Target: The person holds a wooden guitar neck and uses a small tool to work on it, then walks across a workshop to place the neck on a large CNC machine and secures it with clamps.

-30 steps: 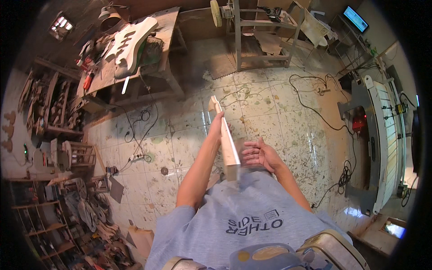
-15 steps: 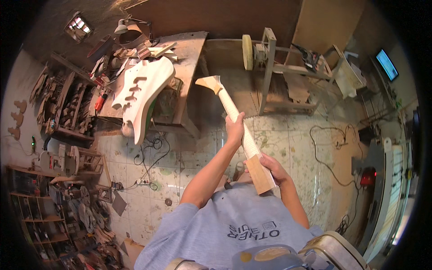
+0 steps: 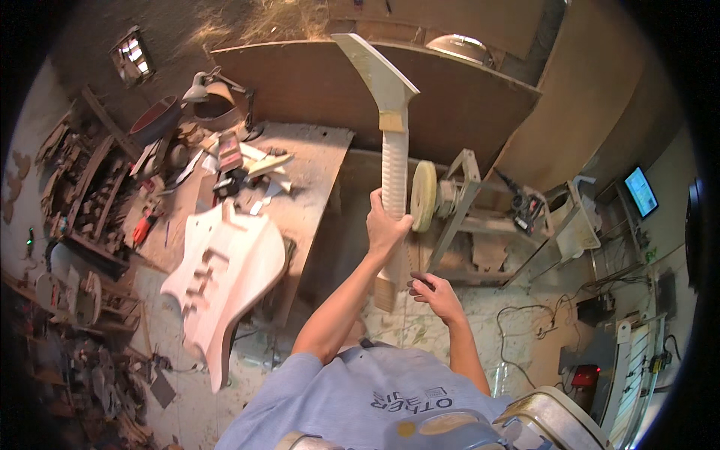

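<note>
Just ahead of the grey-blue shirt [image 3: 315,390], right hand [image 3: 437,298]: fingers apart and loosely bent, nothing seen in them. It sits just beside the block-like heel [image 3: 385,294] of a pale wooden guitar neck [image 3: 394,169]; blur there, so contact seems unlikely but is not certain.

Left hand [image 3: 388,229]: fingers closed round the neck's shaft, above the heel, thumb on the right side. The neck is held up in front of the chest, between workbench and wheel as viewed. Long axis runs away from the body, nearly straight up the picture; heel toward the wearer, angled headstock [image 3: 375,71] at the far end, its narrow tip veering left. Cross-ridges line the shaft.

Left of the neck, well apart: pale guitar body [image 3: 236,277] with cut-outs, at the near edge of a workbench [image 3: 311,169]. Ahead, right: yellowish wheel [image 3: 424,196] on a wooden frame [image 3: 454,221]. Farther left: desk lamp [image 3: 196,88]. Far right: lit screen [image 3: 640,191].
</note>
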`<state>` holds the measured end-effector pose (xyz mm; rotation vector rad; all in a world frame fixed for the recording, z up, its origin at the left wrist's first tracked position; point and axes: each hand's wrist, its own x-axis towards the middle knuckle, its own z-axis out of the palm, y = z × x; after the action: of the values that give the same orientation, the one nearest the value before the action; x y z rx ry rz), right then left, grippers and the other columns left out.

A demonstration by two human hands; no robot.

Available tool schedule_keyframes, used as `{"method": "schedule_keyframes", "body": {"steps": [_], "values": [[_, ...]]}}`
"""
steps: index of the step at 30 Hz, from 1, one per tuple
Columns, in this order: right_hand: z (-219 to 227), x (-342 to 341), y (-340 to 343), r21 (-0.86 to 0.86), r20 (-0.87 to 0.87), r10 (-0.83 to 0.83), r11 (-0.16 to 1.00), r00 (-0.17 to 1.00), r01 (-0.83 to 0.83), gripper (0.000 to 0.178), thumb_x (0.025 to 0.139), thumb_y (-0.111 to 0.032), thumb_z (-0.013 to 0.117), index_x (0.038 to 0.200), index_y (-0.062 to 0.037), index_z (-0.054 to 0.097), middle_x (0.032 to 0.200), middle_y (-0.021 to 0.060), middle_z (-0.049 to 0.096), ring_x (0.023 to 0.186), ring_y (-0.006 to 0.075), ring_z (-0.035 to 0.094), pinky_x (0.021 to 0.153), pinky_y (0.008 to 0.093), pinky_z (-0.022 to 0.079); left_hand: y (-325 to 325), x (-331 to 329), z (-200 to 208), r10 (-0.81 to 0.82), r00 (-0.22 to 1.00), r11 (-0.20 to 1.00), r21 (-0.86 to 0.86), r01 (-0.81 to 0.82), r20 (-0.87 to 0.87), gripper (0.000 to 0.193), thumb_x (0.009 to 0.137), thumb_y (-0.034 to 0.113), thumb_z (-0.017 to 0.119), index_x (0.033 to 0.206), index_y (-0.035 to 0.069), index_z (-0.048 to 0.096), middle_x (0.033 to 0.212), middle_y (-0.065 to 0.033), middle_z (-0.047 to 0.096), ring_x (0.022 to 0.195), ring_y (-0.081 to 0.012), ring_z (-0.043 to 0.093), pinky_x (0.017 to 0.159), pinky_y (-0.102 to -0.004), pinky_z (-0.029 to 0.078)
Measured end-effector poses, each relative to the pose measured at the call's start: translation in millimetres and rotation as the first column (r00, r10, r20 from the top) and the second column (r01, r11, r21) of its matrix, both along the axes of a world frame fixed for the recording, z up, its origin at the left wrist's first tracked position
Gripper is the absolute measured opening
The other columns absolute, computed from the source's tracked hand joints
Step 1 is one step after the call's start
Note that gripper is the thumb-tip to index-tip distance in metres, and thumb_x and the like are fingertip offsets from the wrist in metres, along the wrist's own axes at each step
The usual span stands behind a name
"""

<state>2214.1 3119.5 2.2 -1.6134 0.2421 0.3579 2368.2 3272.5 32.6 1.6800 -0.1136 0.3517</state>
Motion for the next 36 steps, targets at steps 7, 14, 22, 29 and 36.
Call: {"method": "schedule_keyframes", "body": {"steps": [7, 14, 22, 29, 36], "values": [[93, 138, -27, -0.058, 0.412, -0.163, 0.977, 0.897, 0.204, 0.056, 0.103, -0.039, 0.059, 0.141, 0.0017, 0.052, 0.12, 0.0138, 0.067, 0.102, 0.0202, 0.067, 0.089, 0.0328, 0.057, 10, 125, 24, -0.168, 0.964, 0.981, 0.128, 0.144, 0.206, 0.053, 0.064, 0.012, 0.07, 0.115, 0.003, 0.054, 0.091, -0.021, 0.066, 0.084, -0.0383, 0.068, 0.08, -0.0422, 0.054], [155, 217, -109, 0.514, 0.596, -0.273, 0.852, 0.755, -0.098, 0.12, 0.08, -0.084, 0.056, 0.16, -0.002, 0.019, 0.156, 0.0256, 0.034, 0.141, 0.0436, 0.039, 0.113, 0.0565, 0.04, 45, 186, 88, -0.434, 0.86, 0.846, 0.448, 0.288, 0.268, 0.044, 0.061, 0.006, 0.071, 0.103, 0.007, 0.059, 0.091, -0.0162, 0.065, 0.09, -0.0391, 0.064, 0.078, -0.0467, 0.051], [130, 386, -72, 0.228, 0.655, 0.119, 0.91, 0.746, -0.346, 0.083, 0.091, -0.05, 0.064, 0.15, 0.0028, 0.037, 0.139, 0.0304, 0.055, 0.131, 0.0364, 0.053, 0.113, 0.0481, 0.04, 131, 274, 84, -0.291, 0.953, 0.486, 0.871, 0.074, 0.082, 0.047, 0.062, 0.006, 0.075, 0.107, 0.015, 0.064, 0.102, -0.0068, 0.063, 0.108, -0.0294, 0.061, 0.094, -0.0476, 0.045], [30, 480, 71, 0.723, 0.195, -0.134, 0.69, 0.972, -0.05, 0.044, 0.088, -0.018, 0.055, 0.128, -0.0001, 0.051, 0.136, 0.027, 0.058, 0.125, 0.037, 0.058, 0.104, 0.0492, 0.052, 191, 301, 38, 0.432, 0.84, 0.362, 0.79, -0.495, 0.328, 0.061, 0.072, 0.001, 0.068, 0.132, 0.01, 0.06, 0.129, -0.0173, 0.055, 0.122, -0.0346, 0.055, 0.113, -0.05, 0.036], [-12, 544, 186, 0.787, -0.1, -0.129, 0.597, 0.987, 0.158, 0.043, 0.092, -0.026, 0.061, 0.129, -0.0059, 0.05, 0.139, 0.0198, 0.057, 0.13, 0.0362, 0.054, 0.1, 0.0576, 0.051, 152, 164, 1, 0.509, 0.861, 0.717, 0.566, -0.407, -0.025, 0.05, 0.086, 0.006, 0.064, 0.135, 0.004, 0.056, 0.126, -0.0221, 0.058, 0.112, -0.039, 0.06, 0.099, -0.0418, 0.05]]}}
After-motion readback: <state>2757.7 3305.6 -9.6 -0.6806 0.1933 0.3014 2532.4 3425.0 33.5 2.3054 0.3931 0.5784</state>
